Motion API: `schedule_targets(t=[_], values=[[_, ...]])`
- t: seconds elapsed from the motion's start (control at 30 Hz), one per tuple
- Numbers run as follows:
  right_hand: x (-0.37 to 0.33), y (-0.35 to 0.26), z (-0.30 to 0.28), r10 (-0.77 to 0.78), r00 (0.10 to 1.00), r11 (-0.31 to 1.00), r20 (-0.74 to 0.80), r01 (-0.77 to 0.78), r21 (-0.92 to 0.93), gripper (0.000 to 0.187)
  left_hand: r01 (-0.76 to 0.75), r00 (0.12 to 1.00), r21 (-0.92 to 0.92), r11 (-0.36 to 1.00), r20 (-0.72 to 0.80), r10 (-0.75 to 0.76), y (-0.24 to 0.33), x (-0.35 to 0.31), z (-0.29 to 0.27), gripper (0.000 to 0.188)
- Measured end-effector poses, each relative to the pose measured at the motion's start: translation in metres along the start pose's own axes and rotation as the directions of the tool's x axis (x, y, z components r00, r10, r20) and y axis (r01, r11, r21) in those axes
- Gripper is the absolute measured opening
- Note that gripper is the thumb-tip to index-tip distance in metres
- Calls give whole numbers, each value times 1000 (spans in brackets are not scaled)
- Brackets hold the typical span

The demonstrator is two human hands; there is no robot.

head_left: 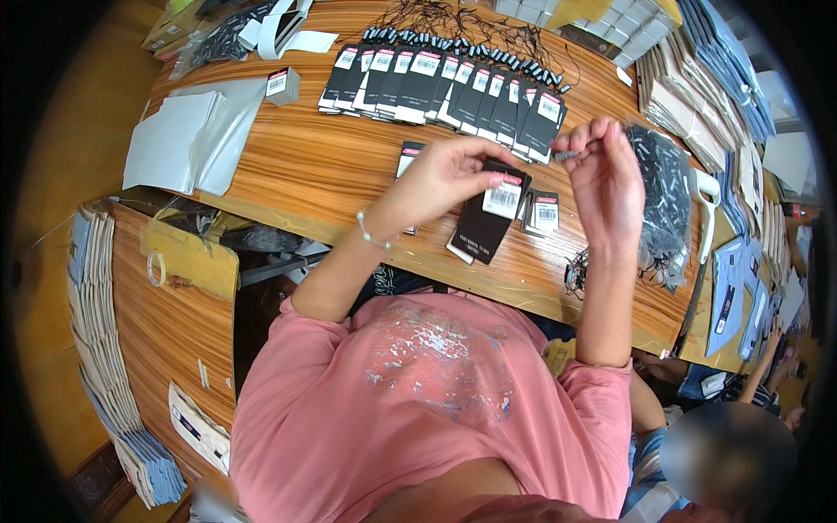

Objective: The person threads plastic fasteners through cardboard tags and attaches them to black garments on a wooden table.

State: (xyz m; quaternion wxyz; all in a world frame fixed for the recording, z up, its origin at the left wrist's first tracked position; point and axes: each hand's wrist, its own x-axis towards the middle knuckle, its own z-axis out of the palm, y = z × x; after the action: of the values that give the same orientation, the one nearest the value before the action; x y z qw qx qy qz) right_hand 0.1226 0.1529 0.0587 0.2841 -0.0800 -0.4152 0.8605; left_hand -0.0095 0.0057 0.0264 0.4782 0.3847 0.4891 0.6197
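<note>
My left hand [449, 179] grips a few black hang tags [488, 228] with white barcode stickers and red tops, thumb on the front. To the right, my raised right hand [608, 179] pinches a small grey tag-string clip [565, 156] between its fingertips, apart from the tags. More barcode tags [546, 213] lie on the table between my hands. Another tag [409, 155] is partly hidden by my left hand. Beyond them, overlapping black hang tags [418, 85] form a long row, their clips and dark strings trailing toward the far side.
A clear bag of dark string clips [659, 170] lies right of my right hand, beside a white handled tool [704, 209]. White sheets [174, 139] and a small box [282, 85] are on the left. Folded garments [689, 96] are stacked at right; a person [649, 462] is lower right.
</note>
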Motion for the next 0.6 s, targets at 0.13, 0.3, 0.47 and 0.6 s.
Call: schedule_targets(t=[0.13, 0.3, 0.47, 0.6], values=[[66, -14, -1, -37, 994, 999, 101, 39, -15, 20, -59, 997, 314, 948, -28, 72, 23, 34, -49, 24], [186, 0, -12, -50, 999, 976, -21, 44, -214, 25, -28, 999, 467, 884, -17, 41, 35, 96, -115, 22], [235, 17, -16, 31, 993, 929, -114, -71, -362, 19, 121, 992, 400, 909, -83, -96, 21, 122, -140, 22], [245, 31, -20, 78, 982, 911, -170, -140, -387, 20, -13, 994, 721, 693, -67, 87, 11, 132, -148, 20]])
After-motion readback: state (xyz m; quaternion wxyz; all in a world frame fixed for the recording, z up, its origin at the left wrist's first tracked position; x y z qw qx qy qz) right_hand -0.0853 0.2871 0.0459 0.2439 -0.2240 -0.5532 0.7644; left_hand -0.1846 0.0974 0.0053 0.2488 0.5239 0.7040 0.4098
